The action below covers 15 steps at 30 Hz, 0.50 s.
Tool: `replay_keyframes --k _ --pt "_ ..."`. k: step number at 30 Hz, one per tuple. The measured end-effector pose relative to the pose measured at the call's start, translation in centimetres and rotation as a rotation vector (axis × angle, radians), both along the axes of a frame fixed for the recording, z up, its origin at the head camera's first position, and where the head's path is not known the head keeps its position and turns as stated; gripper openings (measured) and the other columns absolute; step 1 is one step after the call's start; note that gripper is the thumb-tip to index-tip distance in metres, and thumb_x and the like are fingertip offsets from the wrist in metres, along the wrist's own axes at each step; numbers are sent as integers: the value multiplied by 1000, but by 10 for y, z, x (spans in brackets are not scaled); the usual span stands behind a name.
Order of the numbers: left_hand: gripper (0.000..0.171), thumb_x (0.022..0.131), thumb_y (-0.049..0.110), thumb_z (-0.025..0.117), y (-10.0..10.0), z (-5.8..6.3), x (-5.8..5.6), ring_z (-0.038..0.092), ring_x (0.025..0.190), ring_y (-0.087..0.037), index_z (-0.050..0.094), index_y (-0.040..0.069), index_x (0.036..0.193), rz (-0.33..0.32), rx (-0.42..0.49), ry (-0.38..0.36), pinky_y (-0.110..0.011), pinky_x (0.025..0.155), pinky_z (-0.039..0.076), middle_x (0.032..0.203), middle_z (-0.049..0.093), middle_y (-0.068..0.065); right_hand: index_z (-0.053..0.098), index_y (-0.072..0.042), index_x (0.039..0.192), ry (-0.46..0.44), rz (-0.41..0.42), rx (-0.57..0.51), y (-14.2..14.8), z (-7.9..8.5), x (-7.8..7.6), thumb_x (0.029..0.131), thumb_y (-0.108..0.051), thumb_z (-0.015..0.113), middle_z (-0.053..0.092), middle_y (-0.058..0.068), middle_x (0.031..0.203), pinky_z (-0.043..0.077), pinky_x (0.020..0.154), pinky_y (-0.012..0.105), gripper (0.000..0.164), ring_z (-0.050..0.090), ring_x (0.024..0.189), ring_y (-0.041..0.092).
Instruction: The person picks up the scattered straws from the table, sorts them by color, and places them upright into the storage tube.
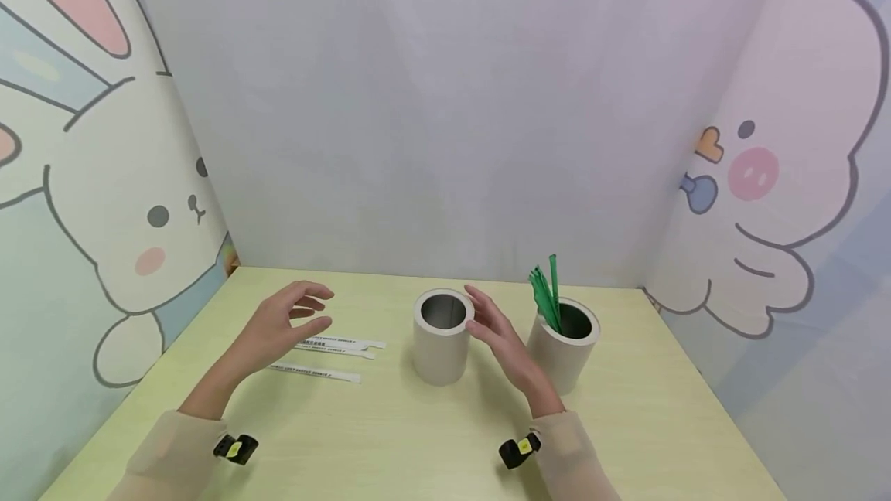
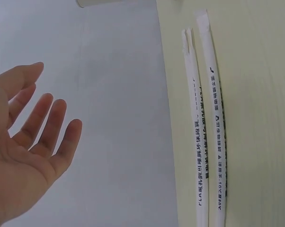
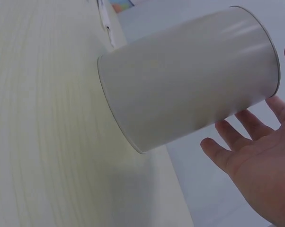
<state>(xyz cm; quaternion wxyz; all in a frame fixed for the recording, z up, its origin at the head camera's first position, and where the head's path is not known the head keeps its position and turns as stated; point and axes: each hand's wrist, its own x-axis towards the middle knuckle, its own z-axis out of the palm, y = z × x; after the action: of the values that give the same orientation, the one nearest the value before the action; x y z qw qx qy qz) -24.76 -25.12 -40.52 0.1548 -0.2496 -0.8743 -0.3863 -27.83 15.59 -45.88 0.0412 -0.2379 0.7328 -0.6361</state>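
My left hand (image 1: 288, 323) hovers over the left of the table, relaxed and holding nothing. Beneath it lie several paper-wrapped straws (image 1: 316, 372); the left wrist view shows printed lettering on the white wrappers (image 2: 217, 127). A white cylindrical holder (image 1: 441, 356) stands upright mid-table, and no contents show in its dark interior. On its right side is my right hand (image 1: 504, 342), fingers spread along the wall. The right wrist view has the fingertips (image 3: 223, 126) at the holder's side, seemingly touching it, with the thumb apart.
To the right, behind my right wrist, a second white holder (image 1: 562, 362) contains green straws or strips (image 1: 545, 300) that stick out of its top. A pale yellow table (image 1: 390, 447) carries everything. Behind it hangs a plain whitish cloth (image 1: 431, 114), with cartoon-printed walls at both sides.
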Motion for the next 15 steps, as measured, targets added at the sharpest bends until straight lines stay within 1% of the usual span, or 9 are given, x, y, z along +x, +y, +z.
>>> replay_keyframes --k 3,6,9,13,15 --pt "39 96 15 81 -5 -5 0 71 111 -31 66 11 132 -11 -24 -11 -35 96 61 128 69 -5 28 -21 169 -2 16 -9 -1 -4 -2 111 -25 52 39 12 168 27 127 63 62 36 155 36" --pt "37 96 15 81 -10 -11 -1 71 109 -28 66 12 130 -25 -56 -28 -40 95 62 125 70 -3 27 -23 169 -18 32 -18 -1 -6 -3 112 -25 51 37 10 169 25 128 63 62 34 156 35" --pt "35 97 18 81 -16 -17 -2 71 110 -24 67 15 128 -47 -83 -71 -44 95 62 124 70 -1 26 -25 169 -33 43 -24 -2 -8 -2 113 -27 50 34 8 171 23 128 63 61 30 158 34" --pt "33 98 22 80 -22 -23 -1 69 110 -19 67 18 128 -85 -106 -140 -48 97 61 124 70 2 25 -29 169 -56 46 -34 -2 -9 -1 114 -29 49 31 8 172 24 128 62 60 28 159 33" --pt "34 98 23 80 -25 -25 -1 69 110 -17 67 18 128 -105 -126 -155 -50 96 60 124 70 2 25 -29 169 -68 45 -38 -2 -10 -1 114 -30 48 31 8 172 24 128 62 60 27 160 32"
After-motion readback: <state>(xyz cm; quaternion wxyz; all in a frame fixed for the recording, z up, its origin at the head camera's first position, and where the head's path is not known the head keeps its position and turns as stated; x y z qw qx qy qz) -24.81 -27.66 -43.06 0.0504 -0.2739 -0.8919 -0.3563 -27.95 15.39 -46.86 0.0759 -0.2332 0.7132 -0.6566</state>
